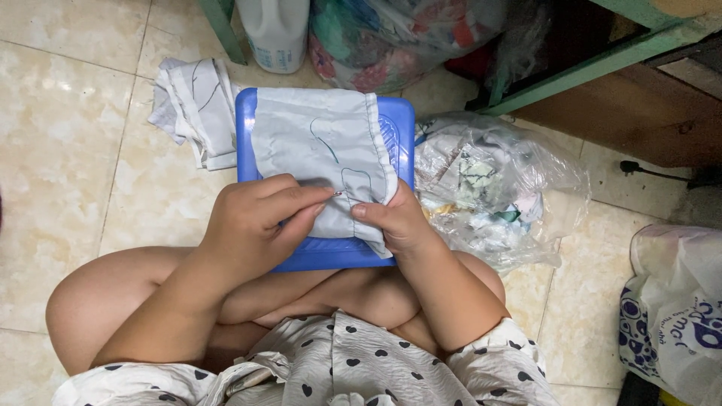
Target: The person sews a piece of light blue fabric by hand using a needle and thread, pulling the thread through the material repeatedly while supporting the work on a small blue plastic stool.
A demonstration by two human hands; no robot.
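Observation:
A pale grey cloth with teal stitched lines lies over a blue plastic stool in front of my knees. My left hand pinches a thin needle at the cloth's lower edge, its tip near the middle of the stool. My right hand grips the cloth's lower right corner, thumb on top. The two hands are almost touching.
A folded pale cloth lies on the tiled floor left of the stool. A clear plastic bag of fabric scraps sits on the right, a white printed bag further right. A white jug, a bag of bright cloth and a green table leg stand behind.

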